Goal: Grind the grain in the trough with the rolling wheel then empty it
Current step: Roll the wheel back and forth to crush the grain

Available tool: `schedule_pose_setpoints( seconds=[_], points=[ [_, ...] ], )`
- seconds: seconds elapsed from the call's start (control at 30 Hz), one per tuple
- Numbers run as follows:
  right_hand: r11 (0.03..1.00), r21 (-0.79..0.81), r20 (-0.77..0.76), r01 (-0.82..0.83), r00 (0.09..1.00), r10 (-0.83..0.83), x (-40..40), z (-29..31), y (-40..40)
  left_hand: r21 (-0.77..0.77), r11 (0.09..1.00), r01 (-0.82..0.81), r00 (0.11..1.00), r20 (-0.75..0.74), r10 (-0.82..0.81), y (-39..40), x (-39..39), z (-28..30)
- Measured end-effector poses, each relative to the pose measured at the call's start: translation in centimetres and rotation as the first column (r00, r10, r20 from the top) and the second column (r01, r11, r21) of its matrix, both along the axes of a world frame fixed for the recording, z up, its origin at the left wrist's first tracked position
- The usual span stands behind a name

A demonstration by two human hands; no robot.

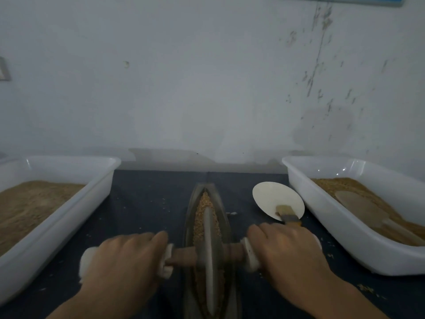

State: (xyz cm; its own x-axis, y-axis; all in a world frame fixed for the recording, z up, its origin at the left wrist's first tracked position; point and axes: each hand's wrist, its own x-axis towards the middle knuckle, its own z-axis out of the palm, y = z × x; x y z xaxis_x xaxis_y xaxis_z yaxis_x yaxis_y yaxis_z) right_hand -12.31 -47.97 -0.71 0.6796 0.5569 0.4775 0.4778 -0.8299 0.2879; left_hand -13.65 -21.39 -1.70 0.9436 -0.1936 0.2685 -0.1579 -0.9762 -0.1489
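- Grinding step: my left hand (124,256) and right hand (287,247) each grip a wheel (208,245) handle.
- Grain (202,204) in the trough (226,223) looks coarse, though blurred; next I roll it far again.

Head-worn view, forward-down, close

2 white tubs (299,178) w/ meal, plate (271,196), brush (286,214)

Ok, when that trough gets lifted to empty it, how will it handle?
Probably heavy and rigid: the trough looks like thick dark metal. Its narrow boat shape may rock sideways or tip. The loose grain should slide toward the lower end, and the rolling wheel could roll unless removed first.
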Motion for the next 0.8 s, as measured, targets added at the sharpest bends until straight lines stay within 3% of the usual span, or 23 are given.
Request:
schedule_pose_setpoints(
  seconds=[0.17, 0.33, 0.43, 0.63, 0.8],
  points=[
    [0.99, -0.095, -0.176, 0.108, 0.977, -0.123, 2.4, 0.0, 0.9, 0.0, 1.0, -0.029, 0.996, -0.09, 0.029, -0.1, 1.7, 0.5],
    [0.968, -0.018, -0.158, 0.251, 0.955, -0.25, 9.6, -0.5, 2.0, 0.021, 0.998, -0.057, 0.993, 0.102, 0.054, -0.2, 9.2, 0.0],
    [0.957, -0.011, -0.126, 0.288, 0.949, -0.288, 11.4, -0.6, 2.4, 0.039, 0.998, -0.051, 0.99, 0.131, 0.046, -0.6, 11.2, 0.7],
    [0.983, 0.0, -0.247, 0.181, 0.953, -0.175, 5.3, -1.4, 0.5, 0.043, 0.999, 0.002, 0.995, 0.1, -0.006, -0.5, 5.7, 0.2],
    [0.989, -0.019, -0.175, 0.144, 0.974, -0.145, 0.6, -0.8, -0.3, 0.095, 0.977, 0.191, 0.956, 0.206, -0.207, -0.1, 1.3, 0.1]
  ],
)
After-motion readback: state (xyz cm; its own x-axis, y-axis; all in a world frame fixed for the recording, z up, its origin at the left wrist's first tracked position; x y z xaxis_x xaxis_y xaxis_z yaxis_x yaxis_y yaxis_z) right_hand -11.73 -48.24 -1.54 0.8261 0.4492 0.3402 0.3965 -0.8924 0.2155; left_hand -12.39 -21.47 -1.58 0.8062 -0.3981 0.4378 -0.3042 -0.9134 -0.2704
